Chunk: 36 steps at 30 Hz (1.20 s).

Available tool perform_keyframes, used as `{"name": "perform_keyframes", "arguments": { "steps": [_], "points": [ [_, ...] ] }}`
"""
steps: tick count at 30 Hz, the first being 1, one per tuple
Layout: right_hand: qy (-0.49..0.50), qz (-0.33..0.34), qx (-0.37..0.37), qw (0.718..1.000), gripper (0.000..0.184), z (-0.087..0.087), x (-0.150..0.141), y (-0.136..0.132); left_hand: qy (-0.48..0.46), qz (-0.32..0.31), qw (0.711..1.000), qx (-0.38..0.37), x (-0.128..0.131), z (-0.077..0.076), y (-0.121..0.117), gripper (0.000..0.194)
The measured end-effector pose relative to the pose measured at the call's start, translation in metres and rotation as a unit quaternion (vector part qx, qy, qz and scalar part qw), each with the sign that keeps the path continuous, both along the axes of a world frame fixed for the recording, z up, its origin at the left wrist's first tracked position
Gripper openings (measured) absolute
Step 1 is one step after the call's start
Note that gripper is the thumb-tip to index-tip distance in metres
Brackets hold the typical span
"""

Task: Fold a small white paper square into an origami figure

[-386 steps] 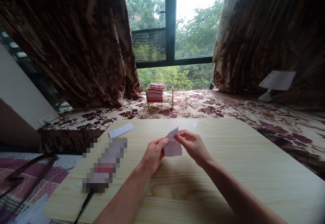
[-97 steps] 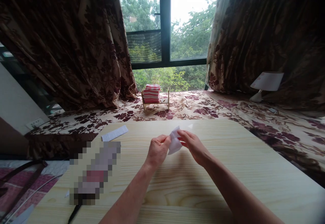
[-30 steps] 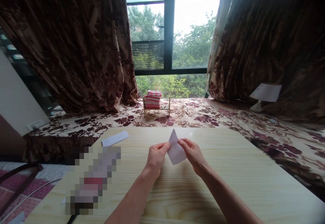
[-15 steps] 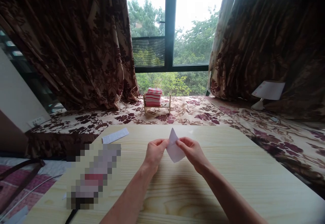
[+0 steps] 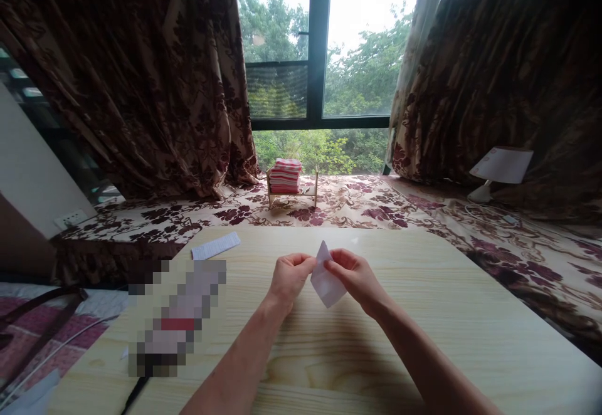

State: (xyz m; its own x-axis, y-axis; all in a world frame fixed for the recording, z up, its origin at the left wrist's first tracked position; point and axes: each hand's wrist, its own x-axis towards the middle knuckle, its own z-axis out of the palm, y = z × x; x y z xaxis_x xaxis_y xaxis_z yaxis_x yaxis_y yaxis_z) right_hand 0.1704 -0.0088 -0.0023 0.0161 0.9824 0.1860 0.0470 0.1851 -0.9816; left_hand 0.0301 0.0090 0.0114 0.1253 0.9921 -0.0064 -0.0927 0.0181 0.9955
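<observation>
A small folded sheet of white paper (image 5: 328,288), pointed at the top and roughly kite-shaped, is held up between my hands over the wooden table (image 5: 451,340). My left hand (image 5: 292,277) pinches its left edge between thumb and fingertips. From the other side, my right hand (image 5: 352,274) grips it, thumb on the near face and fingers partly hidden behind. Both hands are closed, their fingertips close together near the upper half of the paper.
At the table's back left lies a folded printed paper strip (image 5: 216,246). A pixelated object with a black cord (image 5: 136,396) lies at left. Beyond, a small rack (image 5: 301,195) bears folded red-and-white cloths (image 5: 285,175); a lamp (image 5: 502,164) stands at right on the fabric-covered sill (image 5: 348,214).
The view has shifted slightly. Both hands still pinch the paper, which sits a little lower and further right in view; my right thumb has moved slightly across it.
</observation>
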Motion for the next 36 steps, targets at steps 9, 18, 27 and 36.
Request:
{"name": "perform_keyframes", "arguments": {
  "steps": [9,18,27,36],
  "points": [
    [-0.115,-0.063,0.124,0.984,0.012,-0.0042,-0.0039,0.0002,0.011,0.013,1.0,0.0,0.0004,-0.0027,0.0001,0.014],
    [-0.223,-0.073,0.242,0.941,0.019,-0.007,-0.0041,-0.0022,-0.008,0.004,0.999,-0.039,-0.0012,-0.0047,0.0035,0.012],
    [-0.258,-0.075,0.259,0.928,0.022,-0.009,-0.003,-0.0014,-0.047,-0.026,0.995,-0.081,-0.0053,-0.0046,0.0055,0.02],
    [-0.282,-0.071,0.275,0.916,0.023,-0.0084,-0.0013,-0.0015,-0.083,-0.044,0.99,-0.105,-0.0059,-0.004,0.0061,0.024]
  ]
}}
